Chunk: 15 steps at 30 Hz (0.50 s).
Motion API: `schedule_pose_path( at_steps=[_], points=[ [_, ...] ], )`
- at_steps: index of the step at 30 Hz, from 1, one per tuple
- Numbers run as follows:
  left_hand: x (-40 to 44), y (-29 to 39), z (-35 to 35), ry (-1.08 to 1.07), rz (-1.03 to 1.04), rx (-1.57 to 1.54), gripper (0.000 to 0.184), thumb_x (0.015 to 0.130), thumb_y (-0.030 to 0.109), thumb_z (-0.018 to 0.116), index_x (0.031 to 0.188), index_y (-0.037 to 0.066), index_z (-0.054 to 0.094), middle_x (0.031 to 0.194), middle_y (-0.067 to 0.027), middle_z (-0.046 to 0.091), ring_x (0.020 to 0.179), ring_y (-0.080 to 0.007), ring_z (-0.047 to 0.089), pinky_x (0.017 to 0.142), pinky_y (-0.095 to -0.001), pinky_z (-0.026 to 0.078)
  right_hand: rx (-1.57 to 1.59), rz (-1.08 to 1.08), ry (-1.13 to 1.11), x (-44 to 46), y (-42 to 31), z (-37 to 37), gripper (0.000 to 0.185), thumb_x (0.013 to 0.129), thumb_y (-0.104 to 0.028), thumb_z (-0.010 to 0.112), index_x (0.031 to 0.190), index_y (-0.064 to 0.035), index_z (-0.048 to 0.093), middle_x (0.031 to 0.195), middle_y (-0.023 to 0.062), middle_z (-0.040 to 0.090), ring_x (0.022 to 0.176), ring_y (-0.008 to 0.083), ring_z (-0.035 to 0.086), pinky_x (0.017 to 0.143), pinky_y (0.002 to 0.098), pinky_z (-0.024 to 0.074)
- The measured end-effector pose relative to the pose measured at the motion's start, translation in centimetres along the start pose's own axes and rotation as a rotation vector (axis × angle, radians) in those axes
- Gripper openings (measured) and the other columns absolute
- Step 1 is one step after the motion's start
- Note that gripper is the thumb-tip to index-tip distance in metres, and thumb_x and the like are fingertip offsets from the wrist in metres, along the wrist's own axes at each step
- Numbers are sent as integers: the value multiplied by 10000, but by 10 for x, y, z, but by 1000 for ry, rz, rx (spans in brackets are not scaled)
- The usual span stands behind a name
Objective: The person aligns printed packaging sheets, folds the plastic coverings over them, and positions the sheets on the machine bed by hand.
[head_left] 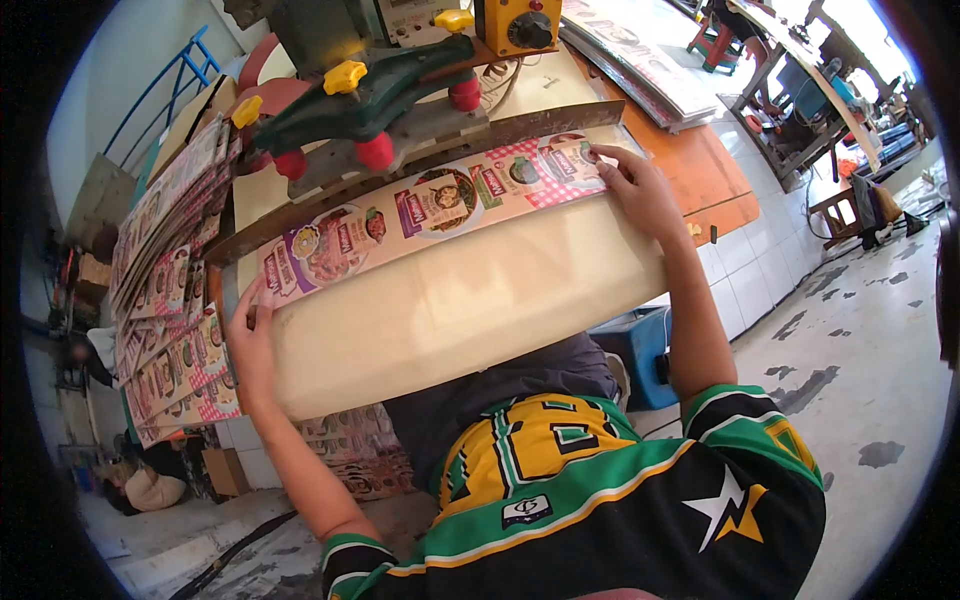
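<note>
A long printed strip (400,222) with food pictures and a pink checked pattern lies across a cream work surface (470,285). Its far long edge runs along a metal bar (330,208). My left hand (250,345) grips the strip's left end, thumb on top. At the opposite end my right hand (640,190) holds the corner between thumb and fingers. Just beyond the bar stands a machine with a dark green arm (400,85), yellow knobs (345,77) and red-tipped feet (375,150).
Stacks of similar printed sheets (165,270) lean on the left. More sheets (640,60) lie at the back right beside an orange board (705,180). A yellow control box (518,25) with a dial sits on the machine. A blue container (640,360) stands below the surface.
</note>
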<state>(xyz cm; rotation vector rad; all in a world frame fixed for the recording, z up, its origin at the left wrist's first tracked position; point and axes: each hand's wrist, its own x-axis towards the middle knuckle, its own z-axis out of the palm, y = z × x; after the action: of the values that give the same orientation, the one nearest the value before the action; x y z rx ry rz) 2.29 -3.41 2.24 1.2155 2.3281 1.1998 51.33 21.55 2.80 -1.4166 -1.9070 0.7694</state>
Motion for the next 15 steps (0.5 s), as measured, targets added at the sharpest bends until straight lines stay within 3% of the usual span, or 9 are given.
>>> schedule_pose_path(
  at_steps=[1,3,4,6,7,9,12,15],
  points=[
    [8,-4,0,5,2,-2,377,1015,223,639,1361,75,659,1083,-40,721,764,-112,494,731,-269,453,0,-5,2,5,-2,-3,321,996,-290,628,1275,-156,713,851,147,698,854,312,662,794,427,501],
    [27,-14,1,-64,164,64,382,1029,251,604,1390,134,645,1063,-101,737,795,-138,561,771,-294,476,-220,53,-118,17,-4,-8,396,1006,-353,624,1345,-155,676,779,114,631,765,201,617,722,377,475],
    [34,-16,1,-62,166,63,382,1029,251,604,1390,134,645,1063,-101,737,795,-138,561,771,-294,476,-220,51,-116,21,-4,-7,396,1006,-353,624,1345,-155,676,779,114,631,765,201,617,722,377,475],
    [46,-12,2,-109,113,293,366,1049,309,546,1398,256,639,1028,-166,739,853,-208,659,822,-336,501,-288,-41,-22,26,0,1,396,983,-396,642,1324,-203,695,797,125,677,812,229,658,762,385,492],
    [48,-12,4,-110,115,294,366,1049,309,546,1398,256,639,1028,-166,739,853,-208,659,822,-336,501,-288,-40,-21,27,2,4,396,983,-396,642,1324,-203,695,797,125,677,812,229,658,762,385,492],
    [47,-8,9,-12,110,381,348,1051,350,510,1372,359,643,1003,-193,729,902,-298,708,830,-377,519,-373,-58,87,28,5,10,373,983,-424,618,1298,-249,712,899,143,736,890,286,693,816,407,512],
    [41,-7,14,63,106,479,347,1043,361,509,1362,373,645,1047,-179,736,947,-366,700,840,-412,530,-430,-39,147,25,7,18,348,983,-438,573,1259,-298,732,973,144,756,959,346,685,912,452,493],
    [43,-9,13,43,116,452,349,1037,352,520,1362,366,647,1056,-177,736,966,-373,698,843,-418,531,-448,-58,158,27,10,20,347,986,-445,557,1244,-303,740,1006,144,757,975,354,683,930,450,487]
  ],
)
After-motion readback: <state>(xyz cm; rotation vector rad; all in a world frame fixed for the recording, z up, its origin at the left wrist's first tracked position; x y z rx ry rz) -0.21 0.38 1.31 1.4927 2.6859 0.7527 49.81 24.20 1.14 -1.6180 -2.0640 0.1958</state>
